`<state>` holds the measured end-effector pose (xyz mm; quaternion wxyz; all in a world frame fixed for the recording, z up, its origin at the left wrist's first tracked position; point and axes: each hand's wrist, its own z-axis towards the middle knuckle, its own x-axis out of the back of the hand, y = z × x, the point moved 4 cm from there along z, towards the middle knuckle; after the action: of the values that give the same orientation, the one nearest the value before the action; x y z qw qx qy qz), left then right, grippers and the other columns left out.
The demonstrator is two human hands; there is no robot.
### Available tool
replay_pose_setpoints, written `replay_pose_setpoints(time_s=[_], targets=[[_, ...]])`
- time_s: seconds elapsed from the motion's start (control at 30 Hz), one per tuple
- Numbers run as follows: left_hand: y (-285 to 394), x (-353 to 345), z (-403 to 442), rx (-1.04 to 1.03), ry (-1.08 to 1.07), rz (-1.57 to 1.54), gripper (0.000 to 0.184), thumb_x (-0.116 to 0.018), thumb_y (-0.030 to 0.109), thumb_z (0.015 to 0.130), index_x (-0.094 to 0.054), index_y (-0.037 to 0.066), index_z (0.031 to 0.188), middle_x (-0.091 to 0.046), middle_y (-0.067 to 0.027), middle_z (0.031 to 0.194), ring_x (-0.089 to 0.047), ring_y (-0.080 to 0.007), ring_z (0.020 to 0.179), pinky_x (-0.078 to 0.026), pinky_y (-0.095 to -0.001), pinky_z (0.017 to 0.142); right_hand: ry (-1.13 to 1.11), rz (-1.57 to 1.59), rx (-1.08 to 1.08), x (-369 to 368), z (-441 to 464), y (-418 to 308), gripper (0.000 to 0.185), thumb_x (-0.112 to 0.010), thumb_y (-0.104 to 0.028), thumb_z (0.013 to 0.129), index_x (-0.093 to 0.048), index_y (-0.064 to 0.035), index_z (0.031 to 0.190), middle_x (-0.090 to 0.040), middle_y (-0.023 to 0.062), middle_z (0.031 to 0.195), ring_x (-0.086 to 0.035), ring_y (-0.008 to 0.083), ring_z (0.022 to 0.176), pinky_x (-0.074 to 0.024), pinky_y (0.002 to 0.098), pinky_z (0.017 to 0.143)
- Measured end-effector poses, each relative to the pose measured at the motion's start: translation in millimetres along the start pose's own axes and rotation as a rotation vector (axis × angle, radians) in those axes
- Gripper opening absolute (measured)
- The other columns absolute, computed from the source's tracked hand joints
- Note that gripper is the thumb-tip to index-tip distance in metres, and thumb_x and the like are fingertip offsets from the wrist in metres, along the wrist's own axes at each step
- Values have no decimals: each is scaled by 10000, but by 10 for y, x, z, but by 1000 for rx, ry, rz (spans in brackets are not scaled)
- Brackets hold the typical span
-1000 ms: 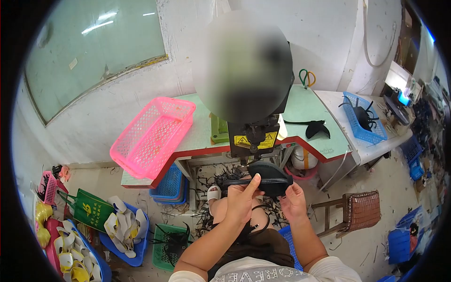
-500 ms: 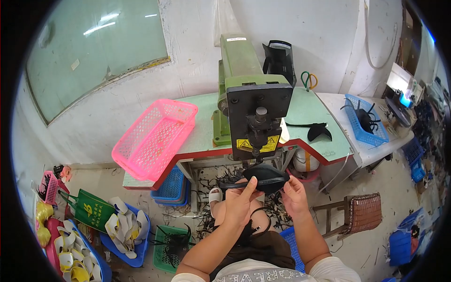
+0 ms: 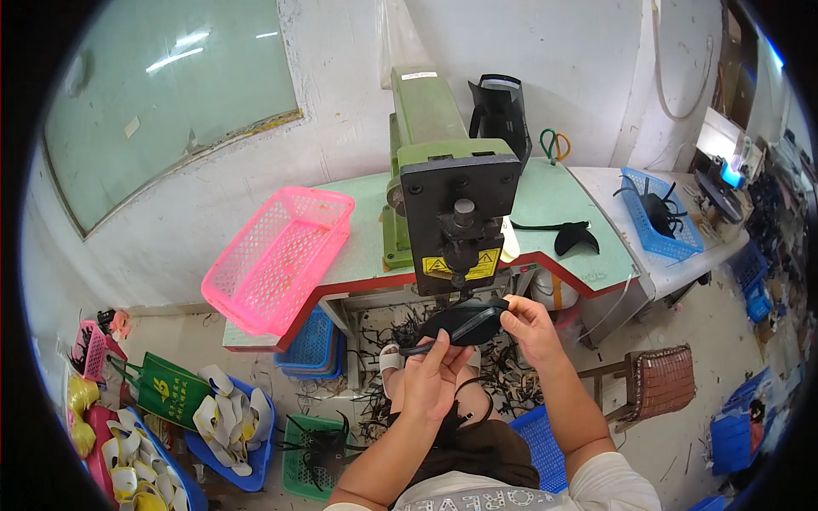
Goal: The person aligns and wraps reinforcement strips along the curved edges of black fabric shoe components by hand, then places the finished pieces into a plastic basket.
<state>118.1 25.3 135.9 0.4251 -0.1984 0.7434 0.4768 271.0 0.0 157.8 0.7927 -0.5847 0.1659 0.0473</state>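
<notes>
Both my hands hold a black sandal upper (image 3: 467, 322) just below the head of a green machine (image 3: 460, 192). My left hand (image 3: 433, 375) grips its near left end, thumb on top and fingers underneath. At its right end, my right hand (image 3: 530, 330) pinches the edge between thumb and fingers. The piece is tilted, its right end higher. A thin dark strap hangs below it over my lap. On the green tabletop to the right lies a similar black piece with a strap (image 3: 577, 239).
A pink basket (image 3: 223, 308) sits on the table's left side. Scissors (image 3: 555, 145) stand behind the machine. At right are a blue basket (image 3: 673, 247) of black straps and a chair (image 3: 663, 383). A green basket (image 3: 298, 484) and bins of white pieces (image 3: 234, 426) occupy the floor at left.
The sandal upper has tipped, its right end rising with my right hand, which moved up and slightly left. My left hand has shifted slightly. The whole view has shifted a little.
</notes>
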Motion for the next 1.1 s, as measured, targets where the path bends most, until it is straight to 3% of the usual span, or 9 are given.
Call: replay_pose_setpoints(time_s=[0.33,0.47,0.53,0.7,1.1], targets=[[-94,128,-32,76,4,-246,131,-507,155,836,-549,68,747,-592,-77,747,-589,-194,766,-497,-328,776,-126,-107,11,-51,201,-43,111,-585,-101,778,-541,-3,749,-479,-32,726,-426,38,691,-342,178,630],[-72,136,-56,94,-26,-337,137,-503,136,838,-520,46,737,-578,-86,763,-584,-185,791,-500,-302,776,-146,-115,1,-117,226,-13,109,-587,-99,777,-543,-4,748,-485,-34,722,-426,33,674,-347,177,609],[-78,174,-43,99,-5,-359,153,-486,163,846,-552,35,793,-599,-92,784,-584,-196,786,-475,-322,818,-157,-123,16,-138,248,-10,107,-587,-100,779,-544,-5,752,-490,-36,723,-426,29,669,-349,175,602],[-60,261,-30,78,7,-371,156,-488,161,845,-554,24,811,-602,-93,778,-585,-197,783,-475,-325,815,-132,-86,-84,-179,237,23,111,-606,-113,770,-548,-18,768,-505,-49,722,-428,16,654,-353,169,578],[-67,359,-8,69,-1,-451,186,-460,161,859,-554,4,824,-597,-92,773,-579,-185,757,-476,-329,810,-108,-139,-65,-236,232,117,162,-622,-175,763,-554,-30,779,-515,-51,690,-421,0,590,-349,146,524]])
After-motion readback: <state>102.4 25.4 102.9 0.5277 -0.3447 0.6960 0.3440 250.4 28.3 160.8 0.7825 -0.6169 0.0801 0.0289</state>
